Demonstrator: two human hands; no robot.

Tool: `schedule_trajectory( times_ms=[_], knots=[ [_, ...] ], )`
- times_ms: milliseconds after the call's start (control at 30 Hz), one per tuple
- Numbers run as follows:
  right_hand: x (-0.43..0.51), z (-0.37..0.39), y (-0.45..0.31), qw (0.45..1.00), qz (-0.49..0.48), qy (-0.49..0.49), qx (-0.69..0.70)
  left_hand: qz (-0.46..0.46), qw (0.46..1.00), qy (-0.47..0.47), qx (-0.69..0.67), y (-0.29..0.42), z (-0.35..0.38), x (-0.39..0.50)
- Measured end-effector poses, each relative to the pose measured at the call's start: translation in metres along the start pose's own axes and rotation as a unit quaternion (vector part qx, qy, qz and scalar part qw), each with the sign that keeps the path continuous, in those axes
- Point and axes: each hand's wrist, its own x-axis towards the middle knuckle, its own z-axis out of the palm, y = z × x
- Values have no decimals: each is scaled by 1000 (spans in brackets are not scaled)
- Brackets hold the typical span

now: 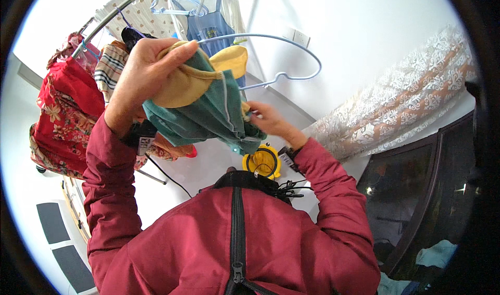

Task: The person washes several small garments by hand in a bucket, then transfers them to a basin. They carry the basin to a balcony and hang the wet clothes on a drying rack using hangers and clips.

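A green and yellow garment (195, 117) is held up in front of my chest, with light piping along a seam. My left hand (150, 68) grips its yellow-edged part at the upper left, thumb on top. From behind the cloth a light blue clothes hanger (318, 64) juts out to the right, one looped end bare. Whether my left fingers also hold the hanger is hidden. At the lower right of the garment, my right hand (271, 119) pinches its edge, slightly blurred.
A metal clothes rail (113, 15) at the upper left carries red floral clothes (64, 115), a blue pinafore (211, 29) and several blue hangers (177, 8). Below stands a yellow round container (261, 160). A lace curtain (390, 103) and dark door panels (398, 181) are at the right.
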Motion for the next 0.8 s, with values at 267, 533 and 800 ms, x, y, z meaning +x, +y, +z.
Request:
schedule_trajectory(
  times_ms=[267, 533, 800],
  knots=[
    [6, -98, -7, 937, 17, 126, 324, -88, 988, -90, 87, -74, -19, -10],
    [-12, -47, -78, 998, -7, 53, -45, -75, 983, 90, 140, -138, 25, 5],
    [-16, -56, -75, 897, -188, 275, -289, -16, 993, 79, -87, -102, 38, -10]
  ],
)
